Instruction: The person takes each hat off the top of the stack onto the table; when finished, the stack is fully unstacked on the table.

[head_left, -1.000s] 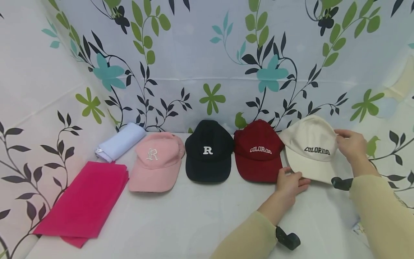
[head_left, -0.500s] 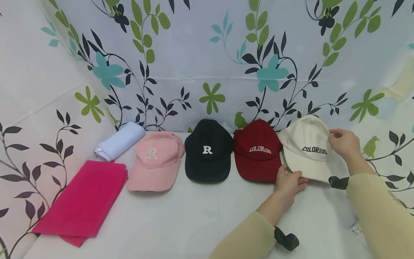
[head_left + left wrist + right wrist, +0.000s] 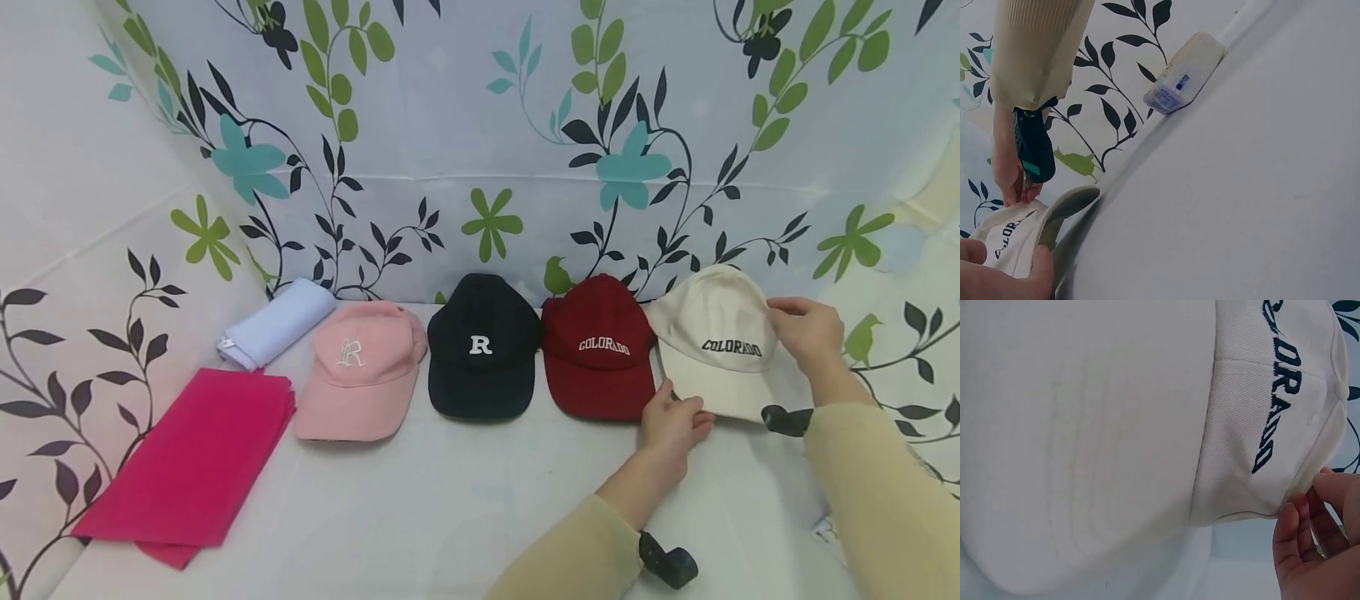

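Note:
A cream cap (image 3: 716,333) with dark "COLORADO" lettering stands at the right end of a row of caps. My right hand (image 3: 810,333) pinches the side edge of its crown; the right wrist view shows thumb and fingers meeting on the fabric (image 3: 1260,425). At the cap's front left, my left hand (image 3: 670,429) grips the brim edge, with a digit against the underside in the left wrist view. Beside it sits a dark red cap (image 3: 600,358), also lettered "COLORADO", close to the left fingertips. A black cap (image 3: 483,358) and a pink cap (image 3: 363,375) follow leftward.
A folded bright pink cloth (image 3: 195,458) and a rolled light blue cloth (image 3: 281,321) lie at the left. A leaf-patterned sheet (image 3: 420,108) hangs behind the row. A clear-wrapped pack (image 3: 1188,72) sits along the table's right edge.
The cream cap and my right hand have shifted slightly left since a second ago. My left hand keeps its place at the brim. The other caps and cloths stay put.

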A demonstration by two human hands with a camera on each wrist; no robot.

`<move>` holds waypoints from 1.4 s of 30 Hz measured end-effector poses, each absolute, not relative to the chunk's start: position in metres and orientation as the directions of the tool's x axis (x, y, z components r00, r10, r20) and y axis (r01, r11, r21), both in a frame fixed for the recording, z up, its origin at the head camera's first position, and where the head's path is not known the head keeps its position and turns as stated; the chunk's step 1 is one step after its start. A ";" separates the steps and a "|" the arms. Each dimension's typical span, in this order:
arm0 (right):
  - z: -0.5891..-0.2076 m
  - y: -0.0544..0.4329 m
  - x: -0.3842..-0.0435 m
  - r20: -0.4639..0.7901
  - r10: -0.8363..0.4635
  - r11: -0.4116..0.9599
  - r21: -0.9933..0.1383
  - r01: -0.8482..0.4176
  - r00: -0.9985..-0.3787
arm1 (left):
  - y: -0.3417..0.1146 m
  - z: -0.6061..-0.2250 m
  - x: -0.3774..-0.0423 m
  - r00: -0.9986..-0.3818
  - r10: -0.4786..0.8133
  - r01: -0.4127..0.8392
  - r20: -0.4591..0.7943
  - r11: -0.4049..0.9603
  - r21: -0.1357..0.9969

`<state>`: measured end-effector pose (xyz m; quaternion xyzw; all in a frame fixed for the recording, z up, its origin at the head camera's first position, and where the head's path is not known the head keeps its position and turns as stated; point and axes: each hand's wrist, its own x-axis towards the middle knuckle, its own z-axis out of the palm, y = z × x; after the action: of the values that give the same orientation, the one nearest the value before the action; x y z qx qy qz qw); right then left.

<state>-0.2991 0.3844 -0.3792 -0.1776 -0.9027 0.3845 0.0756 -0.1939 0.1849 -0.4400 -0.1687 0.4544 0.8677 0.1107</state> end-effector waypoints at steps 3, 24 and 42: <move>-0.378 0.384 -0.299 -0.005 0.365 0.651 -0.714 0.259 -0.931 | 0.183 -0.441 -0.196 -0.911 0.072 -0.366 -0.406 -0.595 0.715; -0.374 0.370 -0.287 0.098 0.327 0.643 -0.752 0.145 -0.940 | 0.141 -0.440 -0.186 -0.905 0.140 -0.407 -0.401 -0.557 0.724; -0.354 0.329 -0.264 0.248 0.132 0.690 -0.718 -0.091 -0.960 | 0.076 -0.423 -0.177 -0.950 0.272 -0.299 -0.152 -0.657 0.692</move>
<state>-0.2644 0.3292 -0.3541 -0.0113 -0.9083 0.3934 0.1417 -0.1773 0.0760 -0.4229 -0.0176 0.3831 0.9102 0.1567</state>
